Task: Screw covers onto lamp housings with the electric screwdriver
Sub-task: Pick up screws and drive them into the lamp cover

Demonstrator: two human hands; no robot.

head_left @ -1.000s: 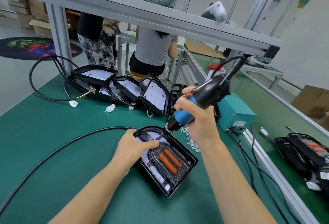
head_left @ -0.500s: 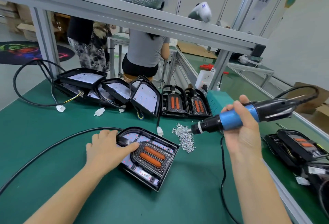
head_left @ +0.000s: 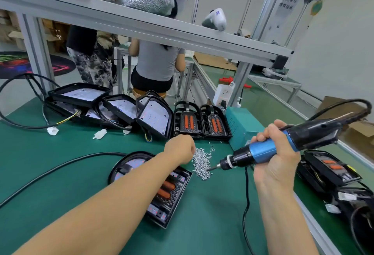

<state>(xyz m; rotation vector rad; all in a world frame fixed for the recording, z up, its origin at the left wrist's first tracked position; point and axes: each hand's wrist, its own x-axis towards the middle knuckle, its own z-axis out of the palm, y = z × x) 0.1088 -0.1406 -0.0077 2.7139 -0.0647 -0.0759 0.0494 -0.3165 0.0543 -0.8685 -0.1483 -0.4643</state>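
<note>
A black lamp housing (head_left: 178, 200) lies on the green mat, its finned cover showing two orange strips (head_left: 166, 189), partly hidden under my left forearm. My left hand (head_left: 179, 147) reaches across it to the left edge of a pile of small silver screws (head_left: 201, 163); its fingers curl down out of sight. My right hand (head_left: 273, 159) grips the blue handle of the electric screwdriver (head_left: 263, 150), held nearly level. The bit tip points left and touches the pile's right side.
Several open housings (head_left: 153, 117) and two covered ones (head_left: 188, 122) line the back, beside a teal power box (head_left: 240, 125). More black lamps (head_left: 327, 169) sit at the right past the aluminium rail. Black cables cross the mat. Two people stand behind the frame.
My left hand left the lamp cover and moved right to the screw pile. The screwdriver dropped slightly, bringing its bit down into the screws.
</note>
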